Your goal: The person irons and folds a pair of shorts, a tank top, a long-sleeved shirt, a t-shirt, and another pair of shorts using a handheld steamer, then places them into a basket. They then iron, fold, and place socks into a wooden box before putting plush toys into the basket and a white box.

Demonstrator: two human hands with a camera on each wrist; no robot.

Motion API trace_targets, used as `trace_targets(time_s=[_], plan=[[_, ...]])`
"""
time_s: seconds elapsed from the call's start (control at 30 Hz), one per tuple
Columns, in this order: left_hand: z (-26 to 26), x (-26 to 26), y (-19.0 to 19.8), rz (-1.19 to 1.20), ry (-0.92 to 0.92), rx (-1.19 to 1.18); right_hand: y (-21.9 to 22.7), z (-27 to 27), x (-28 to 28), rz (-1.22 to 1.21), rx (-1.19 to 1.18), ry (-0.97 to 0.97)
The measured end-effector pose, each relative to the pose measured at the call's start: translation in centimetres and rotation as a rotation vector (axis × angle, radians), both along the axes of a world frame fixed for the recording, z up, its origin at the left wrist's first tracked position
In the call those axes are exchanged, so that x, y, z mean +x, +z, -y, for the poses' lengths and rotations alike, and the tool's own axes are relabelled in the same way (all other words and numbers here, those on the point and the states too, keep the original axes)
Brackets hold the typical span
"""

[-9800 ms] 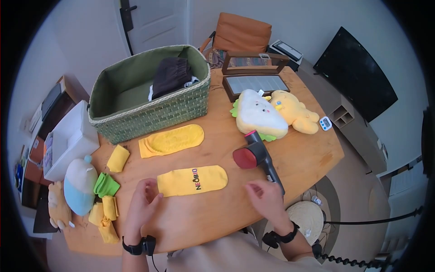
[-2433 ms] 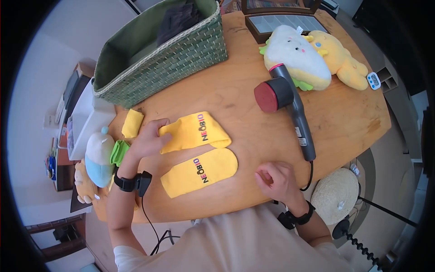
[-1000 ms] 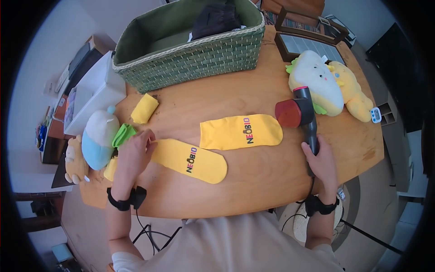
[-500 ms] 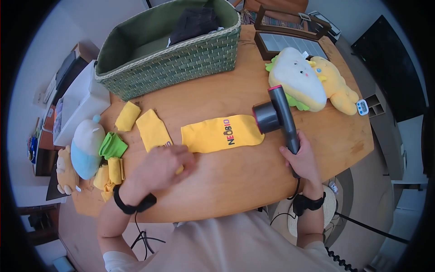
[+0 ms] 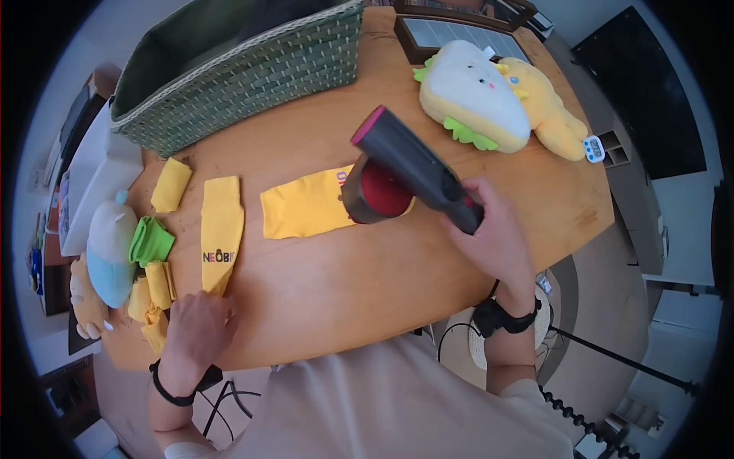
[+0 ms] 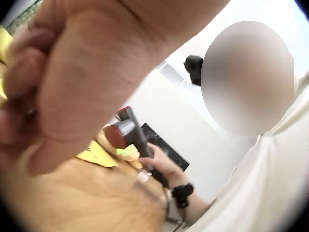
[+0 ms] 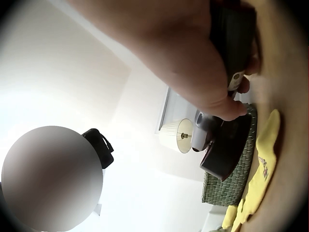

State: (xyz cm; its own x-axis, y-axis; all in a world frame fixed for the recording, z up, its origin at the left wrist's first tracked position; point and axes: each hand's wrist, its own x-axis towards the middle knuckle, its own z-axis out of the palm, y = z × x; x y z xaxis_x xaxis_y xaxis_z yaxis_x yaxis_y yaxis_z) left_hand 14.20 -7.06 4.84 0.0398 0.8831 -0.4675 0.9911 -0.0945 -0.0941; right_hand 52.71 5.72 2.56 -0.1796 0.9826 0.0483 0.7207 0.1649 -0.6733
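Note:
My right hand (image 5: 497, 237) grips the handle of a dark grey hair dryer (image 5: 409, 157) with a pinkish-red end. The dryer's wide nozzle hangs over the toe half of a flat yellow sock (image 5: 302, 205), hiding part of its lettering. A second yellow sock (image 5: 222, 218) with NEOBIO lettering lies upright to the left. My left hand (image 5: 200, 325) pinches its near end, where the cloth tapers into the curled fingers. In the left wrist view those fingers (image 6: 24, 77) are bent close together; the pinched cloth itself is hidden. The right wrist view shows the dryer body (image 7: 229, 145) beyond my thumb.
At the left lie a rolled yellow sock (image 5: 171, 185), a green bundle (image 5: 151, 241), several more yellow rolls (image 5: 159, 284) and a blue-white plush (image 5: 111, 249). A green woven basket (image 5: 252, 96) stands behind. Plush toys (image 5: 474, 96) and a small timer (image 5: 594, 149) are at right.
The right hand has taken the dryer from the table and swung it left over one sock. The left hand has moved the other sock left and turned it lengthwise toward the body.

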Motion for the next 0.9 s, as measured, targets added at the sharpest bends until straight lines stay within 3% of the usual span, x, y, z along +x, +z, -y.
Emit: trace_targets(time_s=[0.07,0.13,0.2,0.27,0.3,0.37,0.57,0.67,0.8,0.9], plan=[[0.2,0.3,1.4,0.009,-0.045,0.011,-0.5,-0.3,0.0,0.108,-0.033,0.068],[-0.8,2.4,2.5,0.203,0.095,-0.121,-0.6,-0.4,-0.1,0.168,-0.037,0.089],[-2.3,3.9,1.8,0.279,0.044,-0.091,-0.9,-0.3,-0.2,0.227,-0.040,0.122],[-4.0,4.9,-0.2,0.462,0.191,0.185,-1.3,-0.3,-0.2,0.320,0.006,0.142],[-5.0,4.9,-1.3,0.464,0.192,0.183,-1.5,-0.3,-0.1,0.322,0.005,0.142],[-6.9,4.6,-3.6,0.574,0.436,0.406,-1.6,-0.4,0.1,0.268,0.005,0.141],[-8.5,4.4,-5.4,0.602,0.381,0.318,-0.4,-0.2,0.9,0.330,-0.067,0.199],[-8.7,3.6,-7.1,0.681,0.321,0.536,-0.7,0.3,1.5,0.352,-0.037,0.165],[-9.1,3.1,-7.0,0.883,0.519,0.430,-0.3,0.4,0.9,0.273,-0.089,0.161],[-8.9,2.5,-7.0,0.870,0.508,0.428,-0.5,0.4,0.4,0.263,-0.125,0.133]])
